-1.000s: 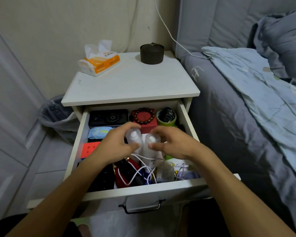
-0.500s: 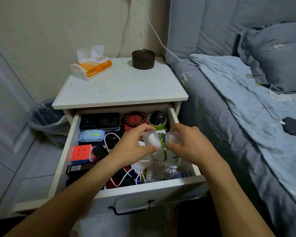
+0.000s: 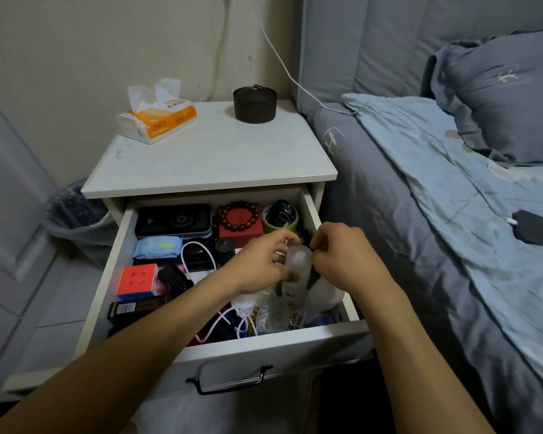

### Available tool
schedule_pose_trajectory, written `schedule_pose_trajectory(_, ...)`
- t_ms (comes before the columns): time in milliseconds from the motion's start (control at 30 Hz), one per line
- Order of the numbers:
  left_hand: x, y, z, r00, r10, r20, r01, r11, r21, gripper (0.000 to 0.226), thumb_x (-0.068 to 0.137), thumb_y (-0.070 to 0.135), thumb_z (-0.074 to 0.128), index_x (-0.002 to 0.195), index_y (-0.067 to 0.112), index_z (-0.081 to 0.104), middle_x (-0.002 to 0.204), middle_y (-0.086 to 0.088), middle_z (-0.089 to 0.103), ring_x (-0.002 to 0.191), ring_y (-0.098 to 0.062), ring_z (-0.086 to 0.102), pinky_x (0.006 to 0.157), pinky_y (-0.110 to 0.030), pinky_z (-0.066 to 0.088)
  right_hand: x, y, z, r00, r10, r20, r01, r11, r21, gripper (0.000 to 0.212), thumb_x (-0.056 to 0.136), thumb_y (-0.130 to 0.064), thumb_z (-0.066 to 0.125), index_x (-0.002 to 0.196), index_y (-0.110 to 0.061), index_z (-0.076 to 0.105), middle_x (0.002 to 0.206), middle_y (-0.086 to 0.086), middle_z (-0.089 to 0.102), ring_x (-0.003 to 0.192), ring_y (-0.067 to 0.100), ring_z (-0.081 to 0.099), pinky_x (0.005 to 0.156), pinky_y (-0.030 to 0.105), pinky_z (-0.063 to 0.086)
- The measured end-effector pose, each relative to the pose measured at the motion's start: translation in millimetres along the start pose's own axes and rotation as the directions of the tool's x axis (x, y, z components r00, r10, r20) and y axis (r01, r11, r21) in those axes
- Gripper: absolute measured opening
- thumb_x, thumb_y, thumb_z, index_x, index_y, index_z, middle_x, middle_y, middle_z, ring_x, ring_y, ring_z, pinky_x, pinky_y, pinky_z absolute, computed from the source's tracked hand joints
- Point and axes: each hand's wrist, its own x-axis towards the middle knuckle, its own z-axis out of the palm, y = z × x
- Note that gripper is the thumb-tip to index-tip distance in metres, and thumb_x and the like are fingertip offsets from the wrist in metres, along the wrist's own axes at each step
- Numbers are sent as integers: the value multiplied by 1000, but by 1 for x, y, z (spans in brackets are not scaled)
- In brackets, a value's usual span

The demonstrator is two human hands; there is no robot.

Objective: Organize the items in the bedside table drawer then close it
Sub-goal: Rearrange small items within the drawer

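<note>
The white bedside drawer (image 3: 264, 343) is pulled open and crowded. My left hand (image 3: 256, 266) and my right hand (image 3: 342, 256) meet over its right half. A translucent plastic bottle (image 3: 298, 267) stands upright between them, my right fingers pinched on its top. My left hand curls around a second pale bottle, mostly hidden by its fingers. Also in the drawer are a black case (image 3: 173, 219), a red box with a bead bracelet (image 3: 240, 218), a green cup (image 3: 279, 216), a blue tissue packet (image 3: 157, 247), a red cube (image 3: 137, 279) and tangled white cables (image 3: 220, 321).
On the nightstand top (image 3: 213, 161) sit a tissue pack (image 3: 157, 119) and a dark round tin (image 3: 254, 103). A bed (image 3: 420, 214) with blue bedding adjoins on the right, with a black device (image 3: 536, 228) lying on it. A lined bin (image 3: 76, 211) stands to the left. The drawer handle (image 3: 229, 379) faces me.
Both hands have carried the two bottles from the drawer's middle to its right side and brought them closer together. My view has turned to the right.
</note>
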Motion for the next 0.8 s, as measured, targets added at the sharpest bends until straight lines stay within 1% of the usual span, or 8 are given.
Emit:
schedule_pose_trajectory(67, -2, -3, 3, 998, -13, 65, 14, 1000, -24, 49, 75, 4, 81, 112, 26, 59, 106, -5, 66, 98, -22, 69, 89, -41, 57, 0, -1, 1, 1000, -12, -16, 13, 999, 30, 13, 85, -15, 60, 97, -18, 63, 91, 1, 62, 80, 18, 61, 75, 40, 58)
schedule_pose_trajectory(167, -5, -10, 2, 994, 12, 107, -23, 995, 101, 44, 77, 5, 79, 97, 38, 58, 101, -6, 68, 91, -25, 70, 85, -43, 58, 0, -3, 3, 999, -36, -14, 37, 998, 51, 10, 85, -21, 60, 94, -19, 65, 91, 1, 63, 80, 18, 61, 74, 41, 58)
schedule_pose_trajectory(300, -11, -18, -6, 997, -65, 40, 59, 988, 142, 30, 82, 7, 73, 108, 19, 64, 99, -6, 70, 94, -24, 69, 88, -36, 57, -3, -5, 5, 996, -84, 12, 83, 996, 44, 8, 86, -24, 60, 93, -22, 64, 91, -1, 63, 81, 16, 61, 73, 38, 57)
schedule_pose_trajectory(400, -15, -18, -13, 986, -165, 37, 133, 890, 436, 18, 87, 31, 70, 103, 23, 66, 93, 5, 67, 90, -14, 65, 82, -25, 52, -9, -4, 5, 989, -145, 37, 144, 989, 29, 5, 88, -24, 61, 92, -23, 64, 87, -6, 61, 81, 13, 60, 72, 33, 56)
schedule_pose_trajectory(533, -13, -4, -7, 895, -412, 171, 205, 721, 662, 46, 82, 53, 68, 109, 16, 66, 90, 4, 66, 84, -16, 64, 73, -26, 51, -15, -7, 0, 980, -200, 4, 200, 979, 28, 4, 88, -24, 64, 86, -23, 67, 80, -7, 63, 77, 10, 61, 69, 30, 55)
schedule_pose_trajectory(634, -10, 1, 0, 831, -491, 260, 198, 699, 688, 50, 79, 58, 71, 105, 16, 62, 96, 3, 60, 91, -19, 59, 77, -29, 47, -18, -10, 1, 976, -208, 60, 207, 978, 24, 8, 89, -24, 66, 85, -18, 69, 79, -3, 68, 69, 10, 63, 70, 31, 58)
schedule_pose_trajectory(734, -9, -5, 0, 856, -460, 234, 233, 749, 620, 33, 77, 44, 76, 95, 19, 64, 93, 1, 62, 87, -18, 57, 74, -28, 46, -21, -12, 3, 965, -219, 145, 218, 976, 20, 11, 89, -24, 67, 89, -15, 72, 81, -1, 70, 70, 11, 66, 73, 35, 59)
schedule_pose_trajectory(800, -10, -9, -4, 894, -417, 163, 274, 798, 537, 27, 77, 35, 77, 96, 20, 66, 88, 1, 63, 78, -14, 58, 63, -22, 46, -23, -13, 4, 955, -233, 185, 236, 972, 5, 11, 88, -22, 66, 90, -15, 74, 84, 0, 71, 79, 14, 66, 77, 37, 58)
